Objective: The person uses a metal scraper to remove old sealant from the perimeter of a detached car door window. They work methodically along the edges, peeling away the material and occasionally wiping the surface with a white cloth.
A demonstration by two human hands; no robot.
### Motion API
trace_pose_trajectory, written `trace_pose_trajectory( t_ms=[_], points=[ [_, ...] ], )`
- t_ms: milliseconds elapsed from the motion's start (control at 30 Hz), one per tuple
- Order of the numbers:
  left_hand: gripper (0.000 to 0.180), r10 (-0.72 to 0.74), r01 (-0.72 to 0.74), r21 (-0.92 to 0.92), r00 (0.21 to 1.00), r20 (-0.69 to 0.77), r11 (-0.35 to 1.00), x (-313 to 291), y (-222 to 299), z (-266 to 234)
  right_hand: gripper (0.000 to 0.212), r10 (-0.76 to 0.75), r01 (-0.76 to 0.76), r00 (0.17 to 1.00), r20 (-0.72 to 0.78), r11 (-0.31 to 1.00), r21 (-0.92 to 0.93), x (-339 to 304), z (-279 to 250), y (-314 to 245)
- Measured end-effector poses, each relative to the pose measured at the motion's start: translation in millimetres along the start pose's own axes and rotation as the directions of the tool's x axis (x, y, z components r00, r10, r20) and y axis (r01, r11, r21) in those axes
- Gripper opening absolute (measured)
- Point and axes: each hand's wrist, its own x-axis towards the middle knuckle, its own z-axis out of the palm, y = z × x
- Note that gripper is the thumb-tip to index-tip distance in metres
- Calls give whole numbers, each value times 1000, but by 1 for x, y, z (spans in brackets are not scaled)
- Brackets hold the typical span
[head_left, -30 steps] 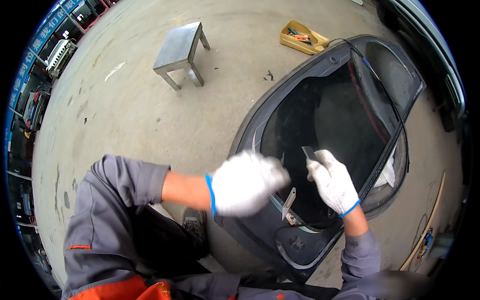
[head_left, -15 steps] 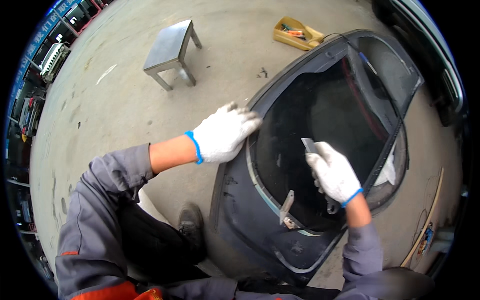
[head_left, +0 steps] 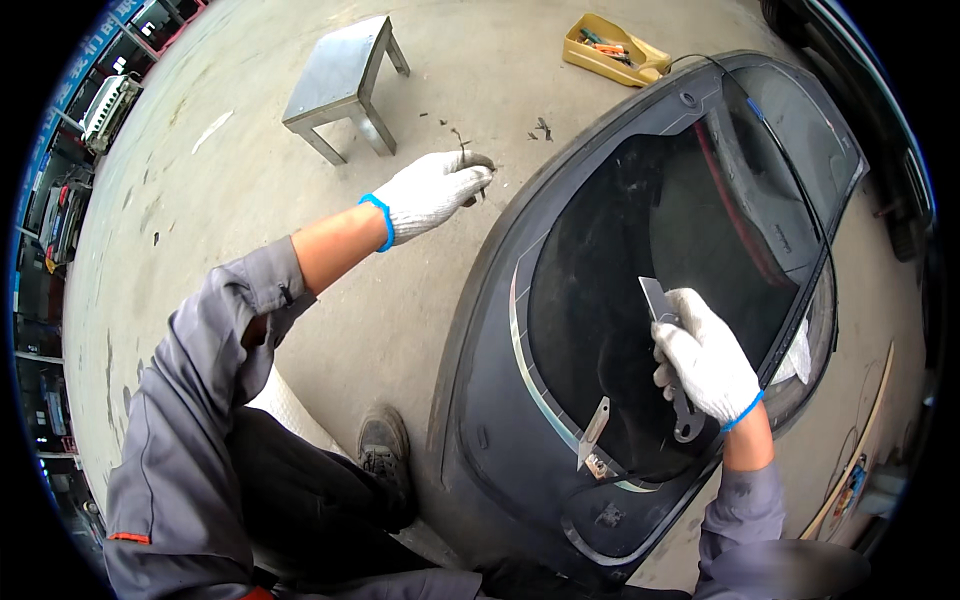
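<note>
Past the left edge of the dark panel (head_left: 490,400), floor (head_left: 425,300) showing between, the left hand (head_left: 425,200) pinches a thin dark strip (head_left: 462,143) in closed fingers — the metal stool (head_left: 340,75) stands farther out. The right hand (head_left: 707,355), fingers curled round a bladed tool (head_left: 655,298), hangs over the glass (head_left: 600,270) near the panel's right edge — blade angled inward.

Blade tool (head_left: 654,297) part-hidden by right hand (head_left: 712,352); 1 vehicle (head_left: 868,100) cut off.
</note>
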Motion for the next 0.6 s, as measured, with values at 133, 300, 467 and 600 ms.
trace_pose_trajectory(
  t_ms=[133,300,467,600],
  points=[
    [47,31,-24,49,989,-141,999,17,-10,-13,35,-57,62,997,42,989,-133,-1,7,2],
    [39,-184,166,-132,973,-141,977,25,-29,-25,29,-307,269,948,-85,915,-302,15,26,6],
    [29,-96,100,-157,995,29,983,21,-36,-21,34,-435,341,900,1,704,-623,32,57,-19],
    [30,1,10,-221,999,50,975,26,-25,-14,40,-415,257,910,-6,576,-776,59,70,-36]
  ],
)
